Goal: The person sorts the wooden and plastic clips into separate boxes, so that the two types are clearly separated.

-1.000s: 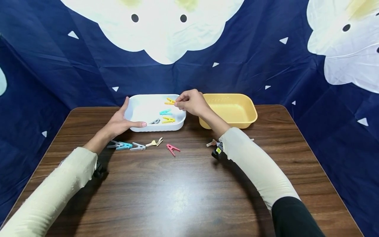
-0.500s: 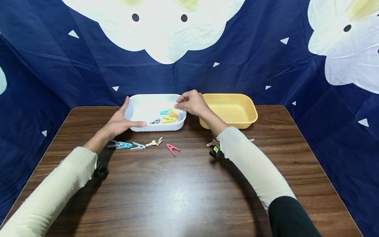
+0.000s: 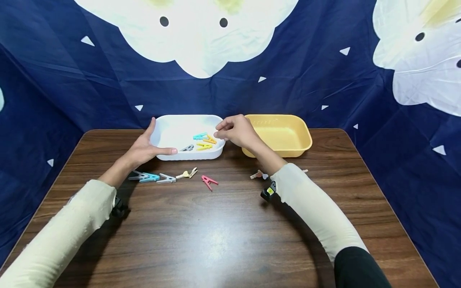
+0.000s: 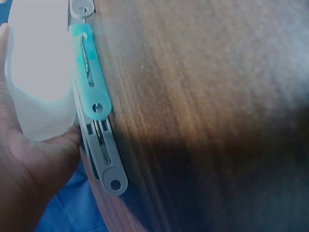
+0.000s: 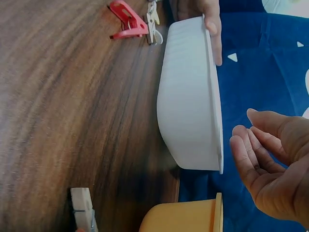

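My left hand is spread against the left end of a white plastic basin, its thumb stretched along the front rim. Inside the basin lie a light blue clothespin, an orange-yellow clothespin, a yellow clothespin and a grey clothespin. Over the basin's right end hovers my right hand, fingers loosely bent and nothing between them. The right wrist view shows gaps between the fingers and thumb of that hand.
A yellow basin stands right of the white one. In front lie a grey clothespin, a light blue clothespin, a wooden clothespin and a red clothespin. Another wooden clothespin lies near my right sleeve.
The orange-yellow clothespin has left my right fingertips and now lies in the white basin. My right hand has loosened and shifted slightly lower; the left hand stays at the basin.
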`<state>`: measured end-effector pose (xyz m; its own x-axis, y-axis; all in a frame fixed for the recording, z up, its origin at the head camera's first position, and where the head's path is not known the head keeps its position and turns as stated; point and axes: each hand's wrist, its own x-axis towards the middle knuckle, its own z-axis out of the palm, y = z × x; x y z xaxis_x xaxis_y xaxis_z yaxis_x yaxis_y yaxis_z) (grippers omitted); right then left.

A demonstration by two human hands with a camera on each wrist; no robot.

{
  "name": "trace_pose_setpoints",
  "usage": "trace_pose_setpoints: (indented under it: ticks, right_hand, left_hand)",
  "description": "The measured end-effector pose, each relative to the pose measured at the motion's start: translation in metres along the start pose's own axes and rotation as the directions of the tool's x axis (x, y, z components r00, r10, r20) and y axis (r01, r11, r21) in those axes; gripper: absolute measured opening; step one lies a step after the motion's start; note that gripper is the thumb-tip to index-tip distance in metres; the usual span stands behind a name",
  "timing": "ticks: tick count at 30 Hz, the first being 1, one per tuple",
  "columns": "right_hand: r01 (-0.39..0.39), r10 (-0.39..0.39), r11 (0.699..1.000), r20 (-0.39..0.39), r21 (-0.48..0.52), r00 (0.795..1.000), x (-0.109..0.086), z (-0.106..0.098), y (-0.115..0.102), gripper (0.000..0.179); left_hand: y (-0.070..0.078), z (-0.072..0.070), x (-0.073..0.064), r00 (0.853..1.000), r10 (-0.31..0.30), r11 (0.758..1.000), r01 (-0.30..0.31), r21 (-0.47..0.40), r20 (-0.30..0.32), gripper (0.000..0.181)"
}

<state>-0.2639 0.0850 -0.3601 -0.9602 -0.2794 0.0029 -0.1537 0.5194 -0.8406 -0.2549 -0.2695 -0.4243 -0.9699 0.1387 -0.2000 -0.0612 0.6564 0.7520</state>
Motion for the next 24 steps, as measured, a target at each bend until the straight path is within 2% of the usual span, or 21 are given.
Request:
trace_pose_setpoints:
  ticks: [7,12,20,24]
  right_hand:
    - [0.042,-0.043,0.997,0.023,0.058,0.999,-0.019,0.005,0.004,0.014]
    - [0.043,-0.050,0.993,0.055,0.110,0.997,-0.031,0.011,0.006,0.014]
    - [0.060,-0.069,0.993,0.082,0.104,0.994,-0.051,0.020,0.010,0.013]
    - [0.056,-0.067,0.995,0.128,0.086,0.990,-0.062,0.023,0.015,0.017]
  left_hand:
    - [-0.001,0.000,0.000,1.000,-0.008,1.000,0.008,0.008,0.007,0.153]
    - [0.000,-0.001,0.000,1.000,-0.009,1.000,0.009,0.013,0.003,0.153]
    - [0.000,-0.001,0.000,1.000,-0.014,1.000,0.014,0.021,-0.001,0.154]
    - [0.000,-0.001,0.000,1.000,-0.015,1.000,0.015,0.022,0.002,0.154]
